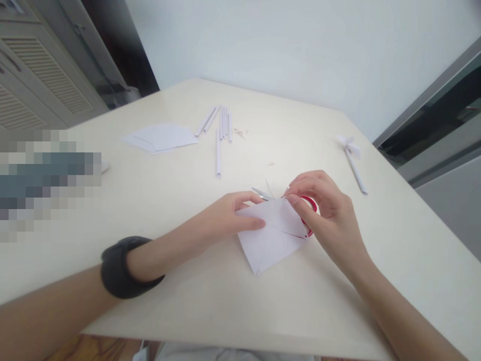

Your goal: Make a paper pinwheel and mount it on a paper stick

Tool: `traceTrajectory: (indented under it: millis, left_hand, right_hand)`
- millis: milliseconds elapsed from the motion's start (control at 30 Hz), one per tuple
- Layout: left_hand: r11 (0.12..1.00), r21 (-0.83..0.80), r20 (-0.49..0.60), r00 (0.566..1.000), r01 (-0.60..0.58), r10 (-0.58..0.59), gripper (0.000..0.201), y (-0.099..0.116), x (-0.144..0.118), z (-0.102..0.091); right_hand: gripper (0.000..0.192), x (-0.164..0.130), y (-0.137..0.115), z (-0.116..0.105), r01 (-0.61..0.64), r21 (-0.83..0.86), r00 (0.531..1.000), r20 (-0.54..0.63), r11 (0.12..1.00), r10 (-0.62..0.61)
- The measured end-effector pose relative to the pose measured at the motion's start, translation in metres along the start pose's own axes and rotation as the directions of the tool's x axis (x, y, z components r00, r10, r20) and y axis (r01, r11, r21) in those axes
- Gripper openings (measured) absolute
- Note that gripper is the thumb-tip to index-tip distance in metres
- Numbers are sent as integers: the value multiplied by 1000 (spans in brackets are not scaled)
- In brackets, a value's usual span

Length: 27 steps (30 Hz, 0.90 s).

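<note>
A white sheet of paper [268, 245] with a cut line in from its right side is held just over the table. My left hand [221, 215] grips its left edge, thumb on top and fingers behind. At the sheet's upper right corner, the thumb and fingers of my right hand [326, 205] are pinched together on the paper. Red-handled scissors [310, 201] lie behind the sheet, partly hidden by it and by my right hand, their blades pointing left. A thin pale strip stands out near the blades.
Several rolled paper tubes [218, 153] lie mid-table beside a stack of paper sheets [161, 138]. Small brownish scraps [239, 133] are scattered nearby. To the right rests a paper pinwheel [354, 165] on a rolled stick. A wall [263, 50] borders the table's far side.
</note>
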<state>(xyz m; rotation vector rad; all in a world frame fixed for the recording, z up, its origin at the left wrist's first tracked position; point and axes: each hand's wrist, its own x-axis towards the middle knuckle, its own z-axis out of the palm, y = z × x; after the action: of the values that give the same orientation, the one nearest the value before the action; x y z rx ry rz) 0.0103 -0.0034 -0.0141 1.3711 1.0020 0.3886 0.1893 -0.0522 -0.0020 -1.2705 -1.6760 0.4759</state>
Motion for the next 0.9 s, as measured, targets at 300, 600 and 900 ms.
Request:
traceTrajectory:
  millis: [300,600,900]
  left_hand:
    - [998,-65,92,996,-15,21,27,5,-5,-7]
    - [992,-96,53,995,-83,88,42,0,-5,-8]
    - [988,-71,32,990,-138,141,33,0,-5,-8]
  right_hand:
    - [10,-3,0,-2,90,-118,993,91,989,-80]
    - [17,-3,3,-4,237,-190,962,181,953,-204]
    - [17,-5,7,-4,386,-279,909,275,879,-312]
